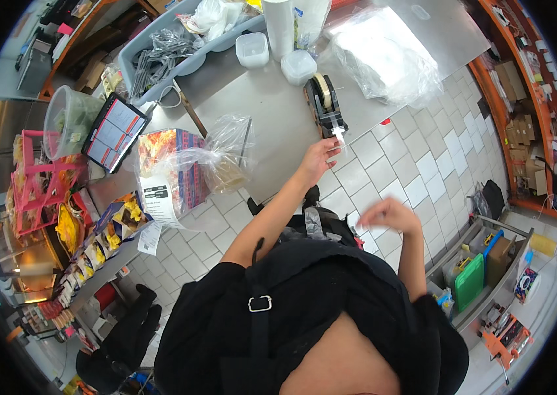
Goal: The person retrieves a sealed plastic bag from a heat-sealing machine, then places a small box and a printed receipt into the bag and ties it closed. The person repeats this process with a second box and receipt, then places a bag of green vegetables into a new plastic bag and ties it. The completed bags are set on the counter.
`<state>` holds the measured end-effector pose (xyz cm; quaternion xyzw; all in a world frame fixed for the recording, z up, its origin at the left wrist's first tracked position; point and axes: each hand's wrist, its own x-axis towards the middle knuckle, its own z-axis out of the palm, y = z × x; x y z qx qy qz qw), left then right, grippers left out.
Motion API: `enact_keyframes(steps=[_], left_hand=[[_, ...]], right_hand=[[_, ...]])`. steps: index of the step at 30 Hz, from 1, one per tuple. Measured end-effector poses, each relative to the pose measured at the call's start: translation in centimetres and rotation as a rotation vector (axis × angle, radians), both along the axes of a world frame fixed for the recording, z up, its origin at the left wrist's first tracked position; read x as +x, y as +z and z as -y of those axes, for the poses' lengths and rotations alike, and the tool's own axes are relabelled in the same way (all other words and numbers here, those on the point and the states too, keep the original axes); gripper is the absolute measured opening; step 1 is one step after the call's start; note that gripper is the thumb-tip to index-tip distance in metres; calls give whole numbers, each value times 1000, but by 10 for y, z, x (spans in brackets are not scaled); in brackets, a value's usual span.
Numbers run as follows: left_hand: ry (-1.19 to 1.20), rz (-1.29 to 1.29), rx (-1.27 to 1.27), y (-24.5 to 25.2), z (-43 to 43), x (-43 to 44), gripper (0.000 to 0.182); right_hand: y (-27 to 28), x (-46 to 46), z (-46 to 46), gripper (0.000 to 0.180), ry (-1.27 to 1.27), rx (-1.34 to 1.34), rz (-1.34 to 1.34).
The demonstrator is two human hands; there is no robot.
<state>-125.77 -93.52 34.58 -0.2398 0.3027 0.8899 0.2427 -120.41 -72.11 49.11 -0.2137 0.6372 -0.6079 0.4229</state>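
Observation:
My left hand (319, 159) is at the front of a black tape dispenser (327, 106), its thumb and forefinger pinching the loose end of the clear tape (339, 137). The dispenser stands near the edge of a steel table (263, 108). My right hand (391, 215) hovers over the floor in front of my body, blurred by motion, and I cannot make out anything in it. Left of my left hand, a clear plastic bag (226, 158) with a twisted neck wraps a printed food box (165, 153). A paper receipt (157, 197) is on its near side.
A grey-blue bin (160, 74) of wrapped cutlery stands at the back. Beside it are plastic tubs (252, 51), a white roll (278, 29) and a pack of plastic bags (382, 54). A tablet (115, 132) leans at left. Another person's dark-clothed legs (128, 321) show lower left.

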Motion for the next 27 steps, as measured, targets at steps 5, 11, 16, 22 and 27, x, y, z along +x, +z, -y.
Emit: enact_keyframes(steps=[5,11,16,22,27], left_hand=[[0,-95,-544,-12,-20,-1,14],[-165,-491,-839,96,95,109,19],[571,-857,-1434,227,263,219,6],[837,-215,-1144,122,376,170,14],[796,-172,-629,41,384,171,12]], right_hand=[[-106,47,-29,17,-224,490,388],[-117,28,52,20,116,471,146],[-43,12,231,23,379,-53,-316],[-26,7,362,18,297,233,-375],[-58,26,382,37,202,424,-759]])
